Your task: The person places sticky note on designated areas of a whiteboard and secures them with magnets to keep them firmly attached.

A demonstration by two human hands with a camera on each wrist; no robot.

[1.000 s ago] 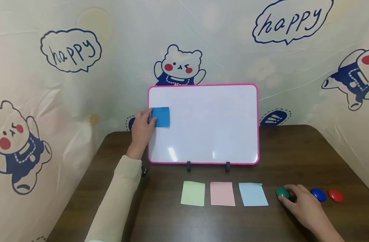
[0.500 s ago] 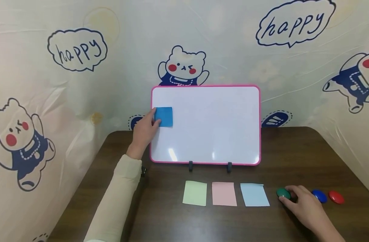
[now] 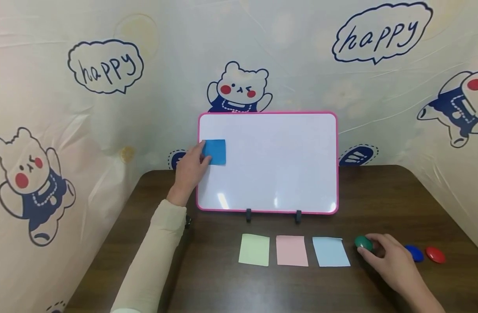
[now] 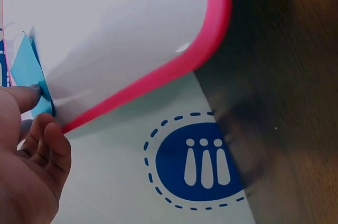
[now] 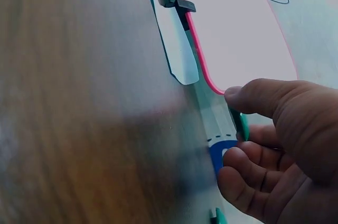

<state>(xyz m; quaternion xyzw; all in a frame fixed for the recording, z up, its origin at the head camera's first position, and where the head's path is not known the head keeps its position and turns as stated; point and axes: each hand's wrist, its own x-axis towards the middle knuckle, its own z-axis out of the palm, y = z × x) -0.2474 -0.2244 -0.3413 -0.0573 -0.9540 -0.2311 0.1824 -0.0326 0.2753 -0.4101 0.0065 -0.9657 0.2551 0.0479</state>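
Observation:
At the left side of a pink-framed whiteboard, my left hand holds a dark blue sticky note by its left edge. In the left wrist view the thumb lies on this note, part of which stands off the board. My right hand pinches a round green magnet between thumb and fingers, right of the light blue note. The right wrist view shows this magnet edge-on. A blue magnet and a red magnet lie beyond that hand.
Green, pink and light blue paper squares lie in a row on the dark wooden table. Black feet support the whiteboard. A cartoon-printed cloth hangs behind. Another green piece shows at the right wrist view's bottom edge.
My right hand has shifted slightly up and left with the green magnet. The left hand stays at the blue note on the board. The head view has shifted a little.

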